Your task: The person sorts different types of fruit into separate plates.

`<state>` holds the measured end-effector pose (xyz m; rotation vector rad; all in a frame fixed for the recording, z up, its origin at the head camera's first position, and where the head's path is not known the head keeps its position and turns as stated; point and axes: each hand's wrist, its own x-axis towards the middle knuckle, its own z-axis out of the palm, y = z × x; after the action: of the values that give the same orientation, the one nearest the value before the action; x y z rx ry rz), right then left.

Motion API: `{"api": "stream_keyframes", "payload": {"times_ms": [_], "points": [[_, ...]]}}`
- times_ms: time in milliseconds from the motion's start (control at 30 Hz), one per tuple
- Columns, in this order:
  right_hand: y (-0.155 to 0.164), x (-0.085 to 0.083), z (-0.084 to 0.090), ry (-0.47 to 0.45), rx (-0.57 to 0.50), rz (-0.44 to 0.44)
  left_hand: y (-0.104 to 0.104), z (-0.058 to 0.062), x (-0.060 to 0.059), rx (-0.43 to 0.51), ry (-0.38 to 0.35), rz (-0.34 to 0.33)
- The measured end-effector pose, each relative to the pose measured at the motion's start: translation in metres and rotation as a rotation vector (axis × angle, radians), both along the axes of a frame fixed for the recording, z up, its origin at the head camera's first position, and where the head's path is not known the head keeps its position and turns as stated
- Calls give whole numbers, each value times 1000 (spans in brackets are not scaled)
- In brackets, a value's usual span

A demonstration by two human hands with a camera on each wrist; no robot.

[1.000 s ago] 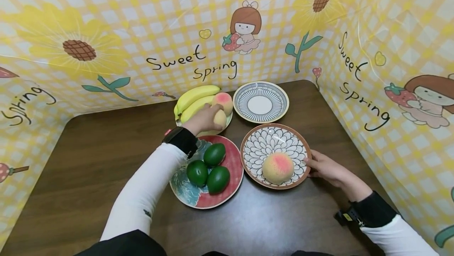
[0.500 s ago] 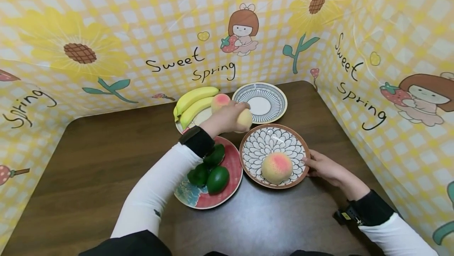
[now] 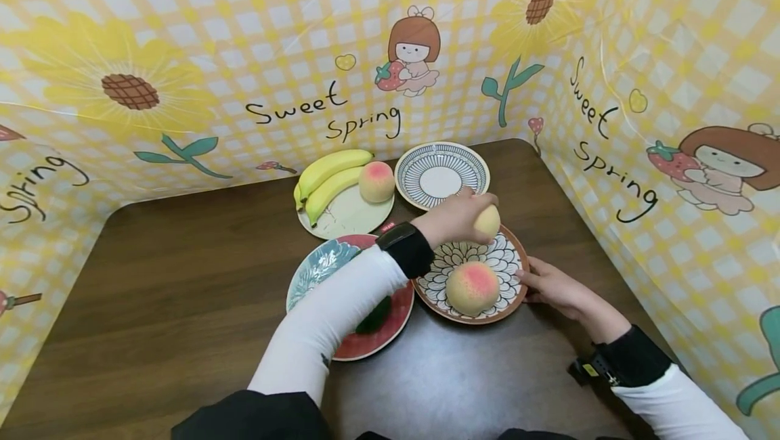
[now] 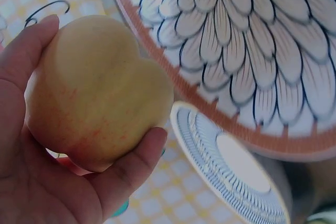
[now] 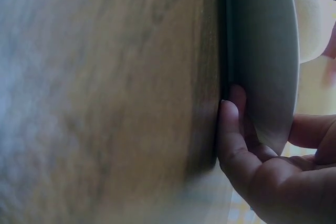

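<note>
A dark wooden table (image 3: 183, 277) stands inside yellow checked walls (image 3: 244, 54) printed with sunflowers and "Sweet Spring". The left hand (image 3: 453, 216) grips a pale peach (image 3: 487, 221), fingers and thumb curled round it, above the far rim of the petal plate (image 3: 506, 257); in the left wrist view the peach (image 4: 100, 114) fills the palm, thumb on one side, fingertips (image 4: 149, 142) on the other. Just below those fingers a second peach (image 3: 472, 288) lies on the same plate. The right hand (image 3: 551, 288) holds that plate's right edge, fingers (image 5: 233, 140) tucked under the rim and against the table. Beyond the left fingers sits a striped plate (image 3: 441, 174). Further left a pale plate (image 3: 347, 216) carries bananas (image 3: 329, 176) and a third peach (image 3: 376, 181). Under the left sleeve (image 3: 329, 318) lies a red plate (image 3: 317, 267) with green fruit (image 3: 373, 315), mostly hidden.
</note>
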<state>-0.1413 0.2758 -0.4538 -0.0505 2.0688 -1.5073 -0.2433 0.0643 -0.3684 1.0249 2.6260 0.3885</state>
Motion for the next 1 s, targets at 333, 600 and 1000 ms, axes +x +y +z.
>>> {"api": "stream_keyframes", "payload": {"times_ms": [333, 600, 1000], "points": [[1, 0, -1, 13, -15, 3, 25, -12, 9, -71, 40, -58], [1, 0, -1, 6, -21, 1, 31, -18, 16, -105, 5, -44], [0, 0, 0, 2, -23, -8, 33, -27, 22, -152, 36, -65]]}}
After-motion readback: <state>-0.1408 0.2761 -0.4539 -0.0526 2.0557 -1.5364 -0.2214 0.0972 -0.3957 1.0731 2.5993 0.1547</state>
